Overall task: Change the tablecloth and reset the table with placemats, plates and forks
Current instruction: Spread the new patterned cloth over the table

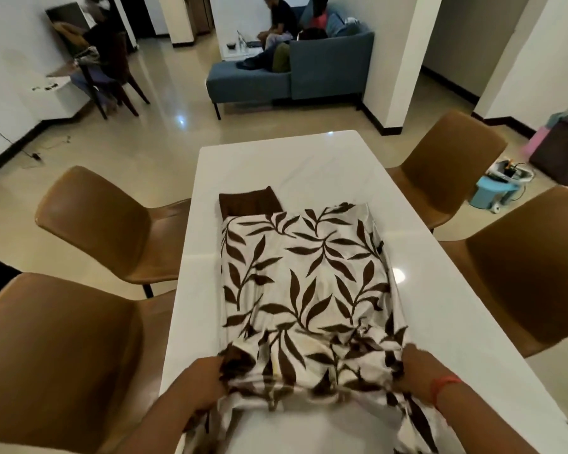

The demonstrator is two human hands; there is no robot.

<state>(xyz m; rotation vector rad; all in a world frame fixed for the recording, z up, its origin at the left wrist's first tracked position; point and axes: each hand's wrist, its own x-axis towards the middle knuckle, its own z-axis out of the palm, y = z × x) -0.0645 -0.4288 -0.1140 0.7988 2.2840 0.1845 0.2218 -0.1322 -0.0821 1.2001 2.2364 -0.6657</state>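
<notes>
Head view shows my left hand (199,385) and right hand (417,371), each grip bunching a near corner of the leaf-print tablecloth (305,273), which lies folded ahead of them on the white counter (456,290), presumably so I can spread it.

Soft leaf-printed cloth tablecloth (305,283) on glossy white table (440,290) (smooth tan leather-like chairs (89,224) alongside)
</notes>
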